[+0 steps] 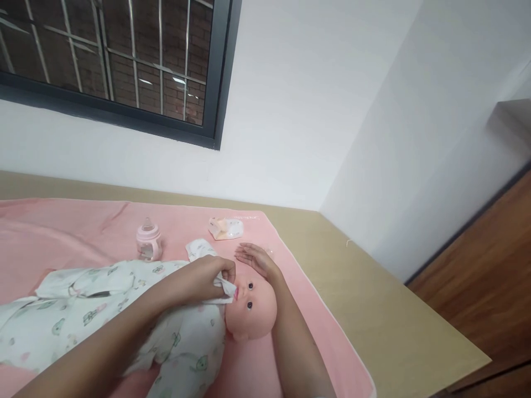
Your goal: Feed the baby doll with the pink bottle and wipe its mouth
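A baby doll (259,315) in a white printed outfit (178,337) lies on its back, head to the right. My left hand (209,276) reaches across its chest, fingers closed on a white cloth or tissue (226,286) that touches the doll's mouth. Curved round the far side of the head is my right arm. My right hand (254,258) lies there with fingers stretched out, holding nothing, and a small clear object (270,252) is partly hidden behind it.
A pink baby bottle (148,240) with a handle stands beyond the doll. Near the far corner of the pink blanket (83,232) lies a small opened packet (226,228). Beneath is a pale wooden surface (344,276), bounded by white walls and a barred window (124,66).
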A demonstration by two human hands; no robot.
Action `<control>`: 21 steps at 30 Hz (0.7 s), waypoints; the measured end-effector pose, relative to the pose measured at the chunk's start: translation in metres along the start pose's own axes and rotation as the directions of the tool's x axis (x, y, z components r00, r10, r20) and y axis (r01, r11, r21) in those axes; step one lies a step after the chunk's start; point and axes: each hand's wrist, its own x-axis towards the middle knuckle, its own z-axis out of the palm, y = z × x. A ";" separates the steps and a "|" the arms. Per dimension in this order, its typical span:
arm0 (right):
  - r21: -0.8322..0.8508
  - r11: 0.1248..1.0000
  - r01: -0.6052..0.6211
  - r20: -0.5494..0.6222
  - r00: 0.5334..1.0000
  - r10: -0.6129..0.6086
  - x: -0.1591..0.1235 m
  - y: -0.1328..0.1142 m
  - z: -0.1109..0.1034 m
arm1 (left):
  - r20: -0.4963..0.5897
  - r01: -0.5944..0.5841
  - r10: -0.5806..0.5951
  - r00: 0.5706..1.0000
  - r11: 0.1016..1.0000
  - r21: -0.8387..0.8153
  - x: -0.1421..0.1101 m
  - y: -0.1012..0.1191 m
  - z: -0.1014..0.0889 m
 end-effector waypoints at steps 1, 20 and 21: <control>-0.004 1.000 0.001 -0.004 1.000 -0.001 0.000 0.000 0.000 | -0.012 -0.002 0.002 1.000 1.000 0.004 0.000 0.000 0.000; -0.072 0.997 0.000 -0.028 1.000 -0.002 -0.006 -0.005 0.008 | -0.173 0.008 0.011 0.985 0.994 0.111 0.008 0.004 0.007; -0.078 0.997 0.001 -0.029 1.000 -0.003 -0.006 -0.005 0.008 | -0.180 0.010 0.010 0.984 0.994 0.113 0.008 0.004 0.008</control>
